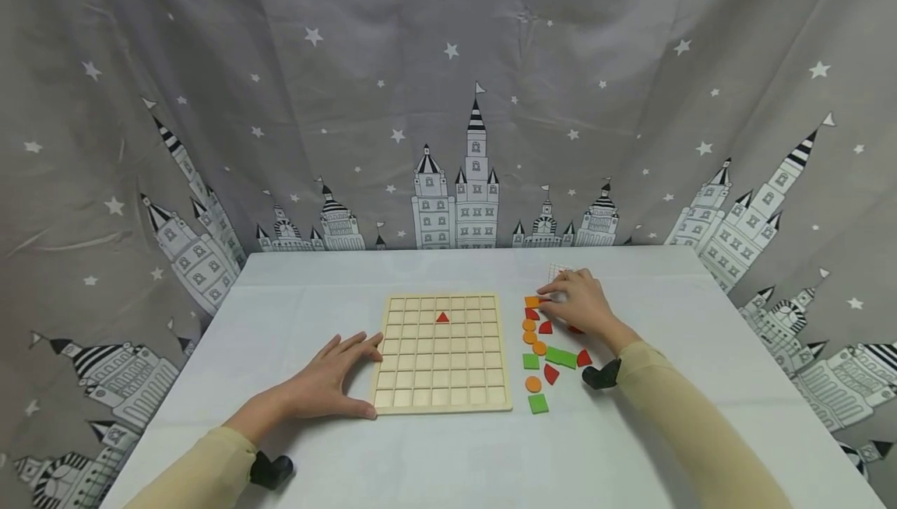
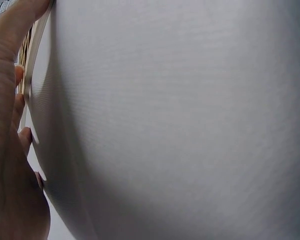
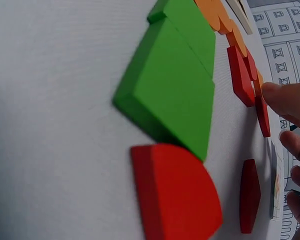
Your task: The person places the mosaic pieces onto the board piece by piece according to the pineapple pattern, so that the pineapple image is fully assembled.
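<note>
A wooden grid board [image 1: 440, 413] lies on the table with one red triangle [image 1: 443, 317] in an upper cell. My left hand [image 1: 329, 380] rests spread at the board's left side, its thumb at the near corner and fingertips at the left edge. Over the far end of the loose pieces is my right hand [image 1: 580, 305]. Its thumb [image 3: 285, 97] is at a red piece [image 3: 261, 115] beside an orange square [image 1: 532, 302]; the other fingers are bent loosely and apart from the thumb. Whether the thumb touches the red piece is unclear.
Right of the board lie orange discs [image 1: 533, 384], red quarter circles [image 1: 551, 373] and green squares [image 1: 538, 403]. Two green pieces [image 1: 561, 357] lie edge to edge. A small card with a printed grid [image 1: 557, 269] is partly behind the right hand. A grey curtain [image 1: 448, 42] hangs behind the table.
</note>
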